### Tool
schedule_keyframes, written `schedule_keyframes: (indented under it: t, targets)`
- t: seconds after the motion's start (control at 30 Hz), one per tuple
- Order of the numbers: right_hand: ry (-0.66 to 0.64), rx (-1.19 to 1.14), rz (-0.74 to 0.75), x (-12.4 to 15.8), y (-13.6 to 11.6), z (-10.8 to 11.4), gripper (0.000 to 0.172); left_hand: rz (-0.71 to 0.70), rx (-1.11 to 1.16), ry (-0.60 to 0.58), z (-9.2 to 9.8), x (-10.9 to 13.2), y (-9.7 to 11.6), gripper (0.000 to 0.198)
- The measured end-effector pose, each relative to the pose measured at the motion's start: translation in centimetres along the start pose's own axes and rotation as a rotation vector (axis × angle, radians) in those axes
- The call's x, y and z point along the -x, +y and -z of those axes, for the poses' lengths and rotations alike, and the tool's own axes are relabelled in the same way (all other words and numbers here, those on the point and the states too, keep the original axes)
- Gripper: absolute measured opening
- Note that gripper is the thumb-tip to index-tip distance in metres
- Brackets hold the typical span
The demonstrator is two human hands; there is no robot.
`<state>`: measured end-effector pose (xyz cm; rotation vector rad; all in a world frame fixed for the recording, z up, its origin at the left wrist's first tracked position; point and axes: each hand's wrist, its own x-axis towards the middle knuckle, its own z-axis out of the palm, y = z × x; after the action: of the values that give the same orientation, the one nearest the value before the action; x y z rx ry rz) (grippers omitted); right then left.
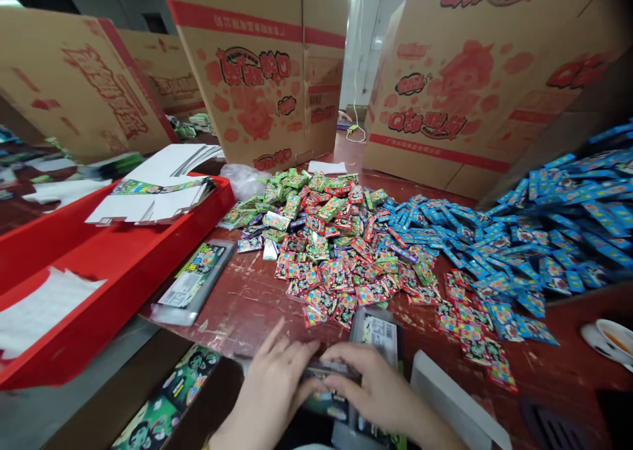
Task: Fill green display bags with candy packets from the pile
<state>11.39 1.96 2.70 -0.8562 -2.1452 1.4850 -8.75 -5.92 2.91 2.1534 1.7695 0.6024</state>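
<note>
At the table's front edge, my left hand (271, 384) and my right hand (373, 381) close on a small dark printed box (324, 407) from both sides. My fingers cover much of it, and motion blurs it. Just beyond my right hand lies a stack of clear plastic sleeves with printed cards (378, 331). A heap of small red and green packets (336, 272) spreads over the table ahead of both hands. Below and left of my left hand, a cardboard carton holds green-and-black printed boxes (192, 374).
Blue packets (509, 239) pile up on the right. A red tray (148, 262) with white cards stands left, beside another sleeve stack (195, 282). Large cartons (267, 74) wall off the back. A white flap (455, 397) rises near my right forearm; a cup (613, 338) sits far right.
</note>
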Motion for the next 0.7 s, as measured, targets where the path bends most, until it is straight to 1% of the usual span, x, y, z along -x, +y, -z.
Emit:
schedule_keyframes:
  t: [0.03,0.07,0.1,0.13,0.17,0.2,0.23,0.27,0.3,0.4,0.47,0.53,0.6,0.7]
  targets:
    - [-0.055,-0.061,0.001,-1.8,0.0,0.5,0.018,0.016,0.013,-0.106,0.4,0.2,-0.3,0.022]
    - [-0.065,-0.104,-0.013,-3.8,0.3,0.9,0.022,0.064,0.016,-0.157,0.6,0.5,-0.7,0.021]
    - [0.028,-0.105,-0.030,-5.9,0.7,1.1,0.026,0.126,0.007,-0.166,0.6,0.7,-1.3,0.024]
    - [0.234,-0.038,-0.060,-8.0,1.2,1.1,0.027,0.188,-0.013,-0.148,0.6,1.1,-1.9,0.026]
    - [0.379,0.082,-0.096,-9.9,1.8,0.8,0.029,0.242,-0.035,-0.115,0.6,1.4,-2.6,0.027]
    - [0.466,0.214,-0.118,-11.5,2.3,0.4,0.036,0.291,-0.047,-0.080,0.6,1.8,-3.3,0.027]
    - [0.517,0.318,-0.128,-12.7,2.9,-0.1,0.045,0.339,-0.045,-0.044,0.5,2.1,-3.9,0.027]
    - [0.525,0.393,-0.130,-13.4,3.4,-0.7,0.051,0.385,-0.030,-0.013,0.4,2.4,-4.5,0.027]
    - [0.521,0.429,-0.125,-13.6,4.0,-1.1,0.052,0.430,-0.009,0.015,0.4,2.7,-5.0,0.026]
    - [0.515,0.413,-0.113,-12.4,5.7,-1.6,0.041,0.540,0.092,0.090,0.2,3.4,-6.2,0.025]
    - [0.520,0.396,-0.113,-11.2,6.8,-1.6,0.036,0.551,0.223,0.146,0.0,3.4,-6.9,0.027]
    - [0.523,0.378,-0.107,-10.5,7.4,-1.4,0.033,0.515,0.402,0.201,-0.3,3.2,-7.5,0.029]
    - [0.570,0.392,-0.084,-10.7,7.1,-0.9,0.035,0.481,0.567,0.228,-0.7,2.6,-7.8,0.031]
    - [0.685,0.524,-0.097,-12.7,5.3,0.4,0.036,0.445,0.742,0.208,-1.1,1.8,-7.9,0.029]
